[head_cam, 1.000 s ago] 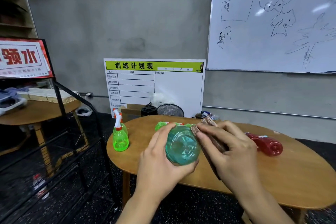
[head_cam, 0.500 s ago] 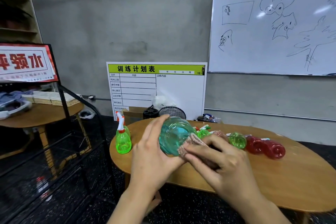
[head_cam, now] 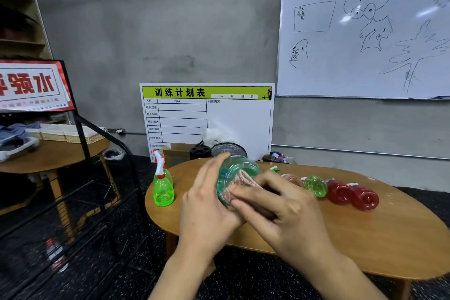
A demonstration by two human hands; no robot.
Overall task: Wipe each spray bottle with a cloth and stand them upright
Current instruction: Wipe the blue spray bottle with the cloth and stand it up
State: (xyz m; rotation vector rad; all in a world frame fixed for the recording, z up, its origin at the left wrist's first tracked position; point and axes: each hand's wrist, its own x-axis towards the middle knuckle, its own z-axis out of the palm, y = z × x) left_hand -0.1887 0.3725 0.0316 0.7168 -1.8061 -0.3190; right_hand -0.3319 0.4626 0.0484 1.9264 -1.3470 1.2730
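Observation:
My left hand (head_cam: 207, 204) grips a teal spray bottle (head_cam: 235, 170), held on its side above the wooden table (head_cam: 365, 234) with its base toward me. My right hand (head_cam: 280, 204) holds a pinkish cloth (head_cam: 239, 184) against the bottle's base and lower side. A green spray bottle (head_cam: 163, 187) with a white and red trigger stands upright at the table's left edge. To the right lie a green bottle (head_cam: 315, 185) and two red bottles (head_cam: 353, 196) on their sides. The teal bottle's trigger end is hidden.
A black metal rack (head_cam: 102, 178) stands to the left of the table, with a round side table (head_cam: 56, 156) behind it. A training-plan board (head_cam: 207, 117) leans on the wall behind the table. A whiteboard (head_cam: 365, 31) hangs at the right.
The cloth has slid from the bottle's right side down over its base. The bottle rose and tilted a little, and the view shifted so the lying bottles came into sight.

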